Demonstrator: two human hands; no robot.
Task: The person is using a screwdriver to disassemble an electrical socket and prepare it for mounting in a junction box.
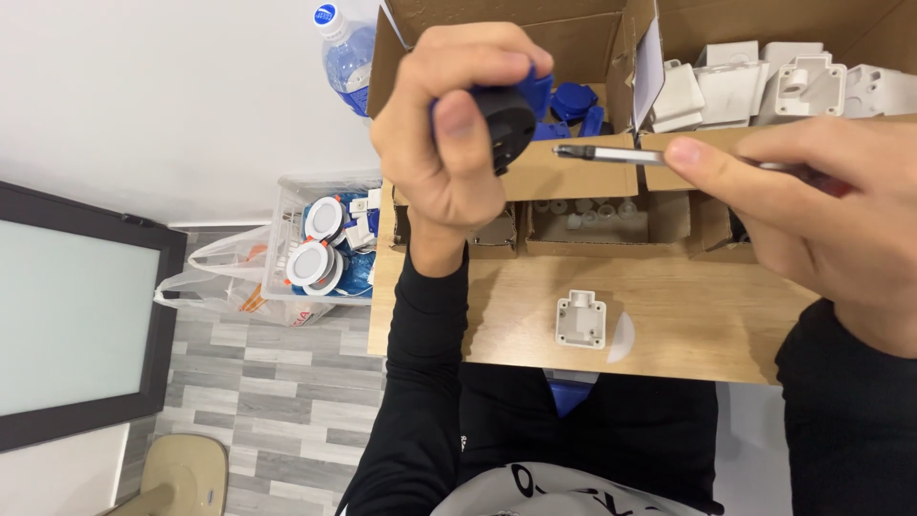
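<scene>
Left hand (444,124): fingers closed around a round black and blue plastic part (511,119), held up over the wooden table (669,325) | right hand (821,205): fingers pinched on a thin silver metal screwdriver (611,155), tip pointed at the part, just beside it | small white plastic box (582,318) is left lying on the table.

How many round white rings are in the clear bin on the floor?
2. One ring lies higher in the bin, the other ring just below it. More may be hidden under the blue parts.
</scene>
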